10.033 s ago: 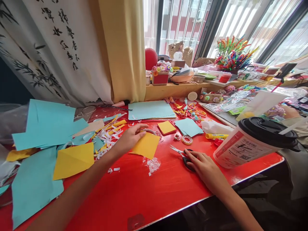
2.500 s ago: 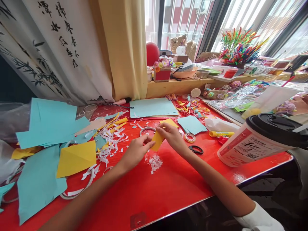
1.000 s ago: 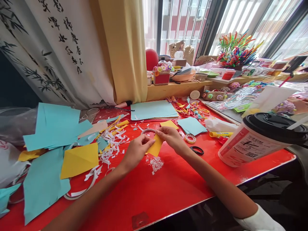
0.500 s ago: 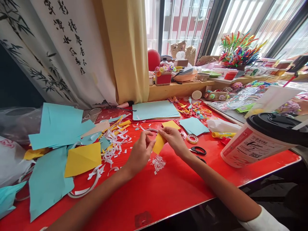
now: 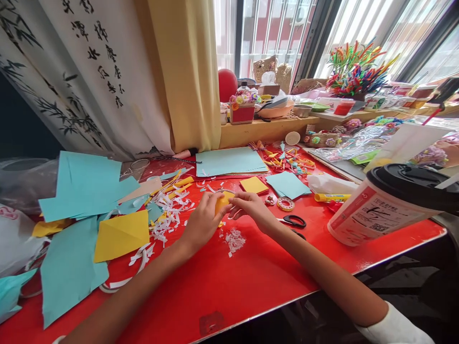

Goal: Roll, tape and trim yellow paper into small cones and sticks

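A small piece of yellow paper [image 5: 223, 202] is held above the red table between my two hands. My left hand [image 5: 203, 220] is closed on it, the thumb lying across its lower side. At its right edge the fingertips of my right hand [image 5: 255, 209] are pinched together, partly hiding the contact. Just behind it shows the rim of a pale ring, perhaps a tape roll, mostly covered. Below my hands lies a little heap of white paper scraps [image 5: 235, 242]. A stack of yellow paper squares [image 5: 254, 185] sits just beyond my right hand.
Right of my hands are light-blue paper squares [image 5: 289, 185], a tape roll [image 5: 285, 204], scissors [image 5: 296, 220] and a large lidded cup [image 5: 380, 210]. On the left lie light-blue sheets [image 5: 73, 267], a yellow sheet [image 5: 122, 235] and paper strips. The red table's front edge [image 5: 272, 310] runs diagonally.
The yellow paper has shifted left and up and turned, now lying more in my left hand. My right fingers have moved from its top to its right edge. The view has shifted slightly.
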`<state>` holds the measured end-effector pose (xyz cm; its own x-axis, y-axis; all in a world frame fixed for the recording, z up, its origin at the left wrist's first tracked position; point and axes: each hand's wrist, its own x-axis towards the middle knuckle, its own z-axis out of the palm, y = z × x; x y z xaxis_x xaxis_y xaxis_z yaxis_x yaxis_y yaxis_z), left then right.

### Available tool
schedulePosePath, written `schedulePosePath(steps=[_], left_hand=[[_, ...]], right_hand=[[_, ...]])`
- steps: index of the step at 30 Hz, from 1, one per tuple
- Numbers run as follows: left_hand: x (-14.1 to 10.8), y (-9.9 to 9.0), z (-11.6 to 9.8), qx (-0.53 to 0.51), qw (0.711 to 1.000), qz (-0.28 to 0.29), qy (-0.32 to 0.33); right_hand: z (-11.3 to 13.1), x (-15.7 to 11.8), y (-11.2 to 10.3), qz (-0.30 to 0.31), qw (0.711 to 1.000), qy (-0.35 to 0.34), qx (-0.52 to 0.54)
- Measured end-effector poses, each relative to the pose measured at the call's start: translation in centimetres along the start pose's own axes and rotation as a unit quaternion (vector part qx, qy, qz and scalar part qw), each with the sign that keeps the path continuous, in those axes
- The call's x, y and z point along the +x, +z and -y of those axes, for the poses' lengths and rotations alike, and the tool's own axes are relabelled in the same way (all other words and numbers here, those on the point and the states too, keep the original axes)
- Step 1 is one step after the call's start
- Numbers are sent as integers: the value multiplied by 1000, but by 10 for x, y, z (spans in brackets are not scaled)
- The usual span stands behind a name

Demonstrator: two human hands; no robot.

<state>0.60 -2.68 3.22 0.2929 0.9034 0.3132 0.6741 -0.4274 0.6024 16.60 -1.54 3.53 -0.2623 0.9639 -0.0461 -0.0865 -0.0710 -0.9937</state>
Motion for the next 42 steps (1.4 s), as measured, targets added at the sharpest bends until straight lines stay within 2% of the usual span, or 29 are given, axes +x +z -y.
schedulePosePath(steps=[4,10,12,15,18,20,23,26,31,37,42], left_hand=[[-2,1,0,-44,998,48,-14],[-2,-2,-4,-110,990,77,-43],[-1,-2,-5,-186,974,109,-63],[1,0,-3,-320,932,135,-102],[4,1,2,-388,904,107,-143],[5,1,6,-402,899,74,-159],[6,0,9,-412,896,18,-165],[4,-1,8,-430,888,8,-162],[2,-2,2,-379,915,27,-138],[1,-6,-3,-341,931,29,-129],[-1,-9,-7,-311,942,19,-125]], right_hand=[[-1,0,1,-5,1000,-1,1],[-8,4,-1,-46,997,-31,-45],[-9,5,-1,-23,997,-44,-54],[-8,5,-1,30,996,-68,-47],[-3,3,-4,41,994,-99,-20],[1,2,-6,17,995,-103,-2],[4,3,-9,-32,996,-78,1],[4,4,-11,-26,999,-44,-18],[-3,8,-13,11,999,-32,-27],[-6,9,-14,-21,992,-64,-103],[-3,4,-10,-80,958,-142,-237]])
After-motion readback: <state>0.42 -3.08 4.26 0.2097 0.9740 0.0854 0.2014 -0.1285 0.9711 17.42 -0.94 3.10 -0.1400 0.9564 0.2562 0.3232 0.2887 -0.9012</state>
